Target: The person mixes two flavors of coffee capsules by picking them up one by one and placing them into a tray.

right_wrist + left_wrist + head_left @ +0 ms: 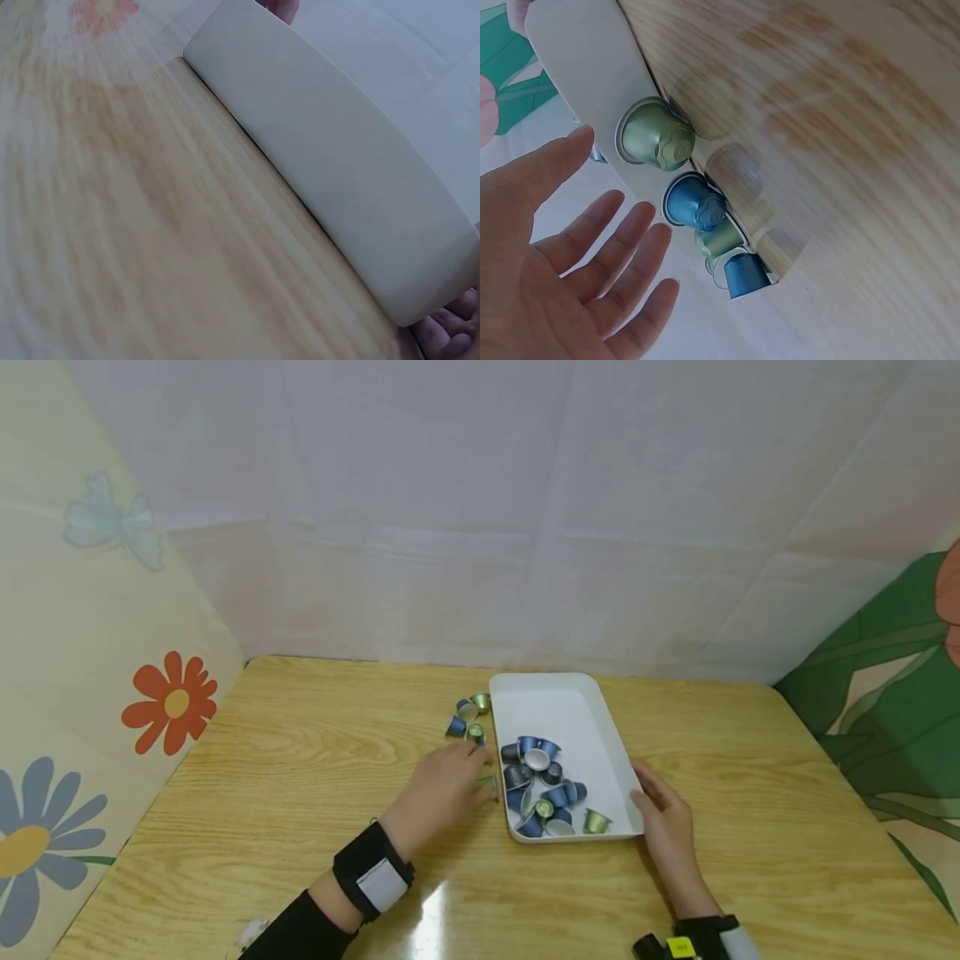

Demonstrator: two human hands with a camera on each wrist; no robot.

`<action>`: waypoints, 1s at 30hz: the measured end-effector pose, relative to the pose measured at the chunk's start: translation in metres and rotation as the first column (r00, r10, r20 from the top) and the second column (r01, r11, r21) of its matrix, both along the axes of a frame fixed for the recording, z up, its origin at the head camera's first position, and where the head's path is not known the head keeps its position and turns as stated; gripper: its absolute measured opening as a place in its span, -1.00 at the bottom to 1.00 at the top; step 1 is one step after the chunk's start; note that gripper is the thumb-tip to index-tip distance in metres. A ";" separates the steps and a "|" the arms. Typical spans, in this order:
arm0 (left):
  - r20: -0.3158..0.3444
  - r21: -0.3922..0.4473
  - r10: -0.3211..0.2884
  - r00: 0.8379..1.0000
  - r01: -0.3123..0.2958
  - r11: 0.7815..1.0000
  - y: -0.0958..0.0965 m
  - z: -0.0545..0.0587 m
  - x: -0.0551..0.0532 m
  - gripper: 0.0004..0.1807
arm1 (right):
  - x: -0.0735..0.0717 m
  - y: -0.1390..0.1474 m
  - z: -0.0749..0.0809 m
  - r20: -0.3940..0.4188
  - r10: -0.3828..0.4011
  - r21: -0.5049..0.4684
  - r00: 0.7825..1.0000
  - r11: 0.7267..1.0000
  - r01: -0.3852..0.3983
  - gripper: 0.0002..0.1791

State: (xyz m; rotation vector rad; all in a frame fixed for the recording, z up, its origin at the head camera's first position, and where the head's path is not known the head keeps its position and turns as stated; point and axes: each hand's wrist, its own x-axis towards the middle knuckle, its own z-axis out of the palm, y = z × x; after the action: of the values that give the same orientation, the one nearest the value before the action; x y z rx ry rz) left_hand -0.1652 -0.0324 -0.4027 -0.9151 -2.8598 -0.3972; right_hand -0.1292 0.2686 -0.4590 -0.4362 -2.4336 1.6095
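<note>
A white tray [558, 706] lies on the wooden table, holding a heap of blue, dark and green coffee capsules [555, 795] toward its near left. My right hand [663, 818] grips its near right corner, thumb over the rim and fingers outside. Along the outer left wall, my left hand [446, 781] hovers palm inward with fingers spread and relaxed. In the left wrist view a green capsule [656, 135] stands just off those fingertips, with a blue capsule [695, 201] beside it. Another blue capsule [746, 275] lies farther along, near partly hidden green ones.
More loose capsules [467, 712] lie left of the tray's far half. A white cloth backdrop [450, 527] hangs behind the table [315, 727]. Printed panels with flowers [176, 703] and leaves stand at the sides.
</note>
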 end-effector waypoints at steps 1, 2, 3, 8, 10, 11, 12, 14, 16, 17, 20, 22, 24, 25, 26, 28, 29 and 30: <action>0.011 -0.003 0.011 1.000 -0.011 1.000 0.001 0.000 0.000 -0.52 | 0.000 0.000 0.000 0.001 0.000 -0.001 1.000 1.000 0.000 -0.52; 0.020 -0.007 0.022 1.000 -0.022 1.000 0.001 -0.001 0.000 -0.52 | 0.000 0.000 0.000 0.002 0.001 -0.002 1.000 1.000 -0.001 -0.52; 0.025 -0.010 0.031 0.999 -0.031 0.999 0.002 -0.002 0.000 -0.52 | 0.000 0.000 -0.001 0.004 0.002 -0.002 1.000 1.000 -0.002 -0.52; 0.037 -0.038 0.049 0.998 -0.048 0.998 0.006 -0.004 0.001 -0.54 | 0.000 0.001 -0.001 0.001 0.006 0.006 1.000 1.000 -0.006 -0.52; 0.053 -0.050 0.053 0.997 -0.050 0.998 0.007 -0.005 0.000 -0.54 | 0.000 0.002 -0.001 -0.013 0.013 0.010 1.000 1.000 -0.013 -0.52; 0.058 -0.054 0.055 0.997 -0.052 0.997 0.008 -0.005 0.000 -0.55 | 0.001 0.002 -0.001 -0.020 0.017 0.012 1.000 1.000 -0.017 -0.53; 0.065 -0.057 0.058 0.996 -0.055 0.997 0.008 -0.005 0.000 -0.55 | 0.001 0.002 -0.001 -0.027 0.019 0.014 0.999 1.000 -0.019 -0.53; 0.077 -0.056 0.066 0.995 -0.062 0.997 0.009 -0.006 -0.001 -0.58 | 0.001 0.002 -0.001 -0.034 0.020 0.018 0.999 1.000 -0.019 -0.53; 0.083 -0.050 0.071 0.994 -0.067 0.997 0.009 -0.007 -0.002 -0.59 | 0.001 0.002 -0.001 -0.029 0.017 0.025 0.999 1.000 -0.017 -0.53; 0.084 -0.046 0.070 0.994 -0.066 0.997 0.009 -0.007 -0.003 -0.59 | 0.001 0.002 -0.001 -0.025 0.016 0.029 1.000 0.999 -0.016 -0.52; 0.086 -0.036 0.062 0.994 -0.059 0.998 0.010 -0.010 -0.004 -0.61 | 0.001 0.002 0.000 -0.016 0.011 0.033 1.000 0.999 -0.010 -0.52; 0.077 -0.030 0.058 0.995 -0.056 0.998 0.011 -0.012 -0.005 -0.63 | 0.001 0.002 0.000 -0.014 0.013 0.032 1.000 0.999 -0.012 -0.52; 0.070 -0.028 0.058 0.996 -0.056 0.998 0.012 -0.013 -0.006 -0.66 | 0.000 0.001 0.000 -0.015 0.010 0.030 1.000 0.999 -0.009 -0.52; 0.066 -0.028 0.059 0.996 -0.057 0.998 0.013 -0.013 -0.006 -0.67 | 0.000 0.001 0.000 -0.013 0.010 0.032 1.000 0.999 -0.009 -0.52; 0.063 -0.031 0.060 0.996 -0.058 0.998 0.014 -0.014 -0.006 -0.68 | 0.000 0.001 0.000 -0.011 0.010 0.033 1.000 0.999 -0.010 -0.52; 0.063 -0.036 0.066 0.996 -0.064 0.997 0.015 -0.014 -0.006 -0.69 | 0.001 0.001 0.001 -0.007 0.010 0.033 1.000 0.999 -0.009 -0.52; 0.067 -0.037 0.068 0.995 -0.065 0.997 0.015 -0.015 -0.006 -0.69 | 0.001 0.001 0.001 -0.004 0.009 0.033 1.000 0.999 -0.009 -0.52; 0.072 -0.039 0.069 0.995 -0.067 0.997 0.016 -0.015 -0.005 -0.70 | 0.001 0.001 0.001 -0.001 0.009 0.034 1.000 0.999 -0.009 -0.52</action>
State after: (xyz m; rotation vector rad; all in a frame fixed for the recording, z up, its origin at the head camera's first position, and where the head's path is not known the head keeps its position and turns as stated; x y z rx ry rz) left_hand -0.1706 -0.0167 -0.4176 -0.8231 -2.9651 -0.3802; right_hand -0.1285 0.2692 -0.4582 -0.4188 -2.4620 1.5684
